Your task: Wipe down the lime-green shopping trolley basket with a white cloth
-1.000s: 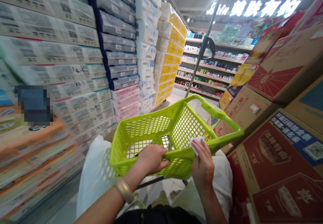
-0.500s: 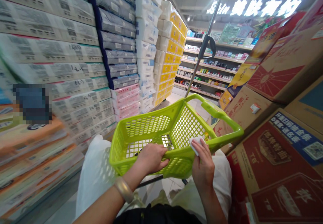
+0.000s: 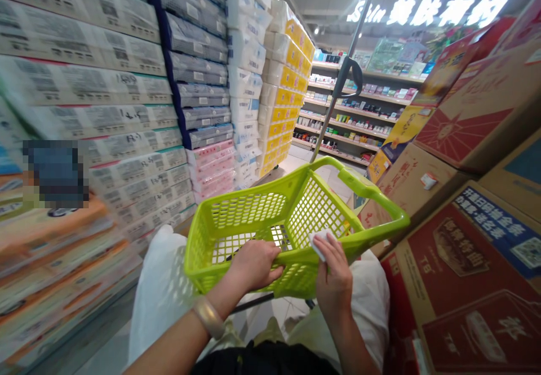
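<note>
A lime-green shopping basket cart [image 3: 249, 209] with perforated sides stands tilted between my knees. My left hand [image 3: 255, 263], with a gold bangle at its wrist, is closed over the near rim. My right hand [image 3: 333, 268] presses a white wipe [image 3: 318, 243] against the same rim, to the right of my left hand. The wipe is folded under my fingers and partly hidden by them. At the right end of the cart rises its thick green handle [image 3: 389, 209].
Stacked tissue packs [image 3: 203, 71] wall the left side. Liquor cartons [image 3: 460, 245] are piled close on the right. A slanting metal pole with a dark grip [image 3: 349, 76] stands behind the cart. Farther back are shelves of small goods [image 3: 363, 110] under a lit sign.
My right hand has slid a little to the left along the near rim with the white wipe. My left hand keeps its hold in the same place.
</note>
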Demonstrator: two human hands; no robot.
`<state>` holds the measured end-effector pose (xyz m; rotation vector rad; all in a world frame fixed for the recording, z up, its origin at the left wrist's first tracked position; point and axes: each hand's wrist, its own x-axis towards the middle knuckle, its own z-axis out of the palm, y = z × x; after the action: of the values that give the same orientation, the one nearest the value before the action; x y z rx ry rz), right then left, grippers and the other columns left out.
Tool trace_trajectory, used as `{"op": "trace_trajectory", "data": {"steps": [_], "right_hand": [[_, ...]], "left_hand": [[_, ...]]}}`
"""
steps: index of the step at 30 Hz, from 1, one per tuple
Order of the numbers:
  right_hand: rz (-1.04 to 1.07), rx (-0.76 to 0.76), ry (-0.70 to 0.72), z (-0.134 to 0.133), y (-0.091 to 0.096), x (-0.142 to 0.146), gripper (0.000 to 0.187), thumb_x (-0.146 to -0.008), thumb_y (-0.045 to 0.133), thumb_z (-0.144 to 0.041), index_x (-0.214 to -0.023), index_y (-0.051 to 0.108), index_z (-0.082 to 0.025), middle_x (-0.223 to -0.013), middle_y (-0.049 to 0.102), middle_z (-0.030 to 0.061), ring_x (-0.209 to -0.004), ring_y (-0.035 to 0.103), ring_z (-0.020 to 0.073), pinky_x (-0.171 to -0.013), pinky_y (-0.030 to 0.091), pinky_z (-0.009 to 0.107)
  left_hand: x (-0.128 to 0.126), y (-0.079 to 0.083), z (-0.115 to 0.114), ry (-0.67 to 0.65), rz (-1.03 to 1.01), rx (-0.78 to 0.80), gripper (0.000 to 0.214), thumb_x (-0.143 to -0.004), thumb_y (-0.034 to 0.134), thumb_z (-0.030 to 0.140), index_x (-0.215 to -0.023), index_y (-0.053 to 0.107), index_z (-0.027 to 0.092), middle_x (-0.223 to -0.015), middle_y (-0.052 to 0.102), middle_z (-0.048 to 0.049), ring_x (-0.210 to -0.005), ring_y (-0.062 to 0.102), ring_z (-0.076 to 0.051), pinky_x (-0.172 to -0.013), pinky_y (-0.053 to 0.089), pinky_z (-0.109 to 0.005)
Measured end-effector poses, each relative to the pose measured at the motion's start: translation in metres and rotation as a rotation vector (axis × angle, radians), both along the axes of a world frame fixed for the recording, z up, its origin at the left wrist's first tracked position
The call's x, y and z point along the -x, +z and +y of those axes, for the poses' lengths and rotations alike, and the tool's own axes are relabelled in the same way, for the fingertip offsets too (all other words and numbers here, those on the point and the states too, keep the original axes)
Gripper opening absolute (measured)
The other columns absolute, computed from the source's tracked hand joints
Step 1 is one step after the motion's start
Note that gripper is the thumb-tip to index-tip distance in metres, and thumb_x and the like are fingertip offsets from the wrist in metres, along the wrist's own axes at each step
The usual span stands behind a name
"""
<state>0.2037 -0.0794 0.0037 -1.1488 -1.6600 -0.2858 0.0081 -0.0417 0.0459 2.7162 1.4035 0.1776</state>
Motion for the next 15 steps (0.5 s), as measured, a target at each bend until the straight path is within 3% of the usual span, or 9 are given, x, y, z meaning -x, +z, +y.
{"op": "trace_trajectory", "data": {"steps": [5, 11, 15], "right_hand": [[-0.137, 0.068, 0.199, -0.004, -0.011, 0.025, 0.049, -0.086, 0.04, -0.001, -0.122, 0.065, -0.022, -0.117, 0.072, 0.0067, -0.125, 0.059, 0.0226, -0.107, 0.048, 0.046], [-0.04, 0.0, 0.033, 0.005, -0.004, -0.008, 0.047, -0.086, 0.04, -0.002, -0.122, 0.065, -0.02, -0.117, 0.071, 0.0086, -0.125, 0.058, 0.0251, -0.108, 0.045, 0.052], [-0.097, 0.033, 0.112, 0.001, -0.009, 0.008, 0.047, -0.086, 0.041, -0.002, -0.122, 0.065, -0.02, -0.118, 0.071, 0.0075, -0.125, 0.058, 0.0241, -0.108, 0.046, 0.05]], "left_hand": [[0.001, 0.0, 0.0, -0.007, -0.008, 0.003, 0.029, -0.086, 0.054, 0.043, -0.091, 0.068, 0.019, -0.091, 0.072, -0.0086, -0.088, 0.069, -0.029, -0.075, 0.053, -0.038], [0.001, 0.002, -0.001, -0.008, 0.0, 0.005, 0.024, -0.084, 0.057, 0.042, -0.084, 0.067, 0.02, -0.089, 0.073, -0.0067, -0.087, 0.069, -0.028, -0.075, 0.053, -0.037], [-0.001, 0.003, -0.001, -0.002, -0.006, 0.003, 0.026, -0.085, 0.055, 0.042, -0.086, 0.068, 0.02, -0.09, 0.073, -0.0075, -0.087, 0.069, -0.028, -0.074, 0.053, -0.036]]}}
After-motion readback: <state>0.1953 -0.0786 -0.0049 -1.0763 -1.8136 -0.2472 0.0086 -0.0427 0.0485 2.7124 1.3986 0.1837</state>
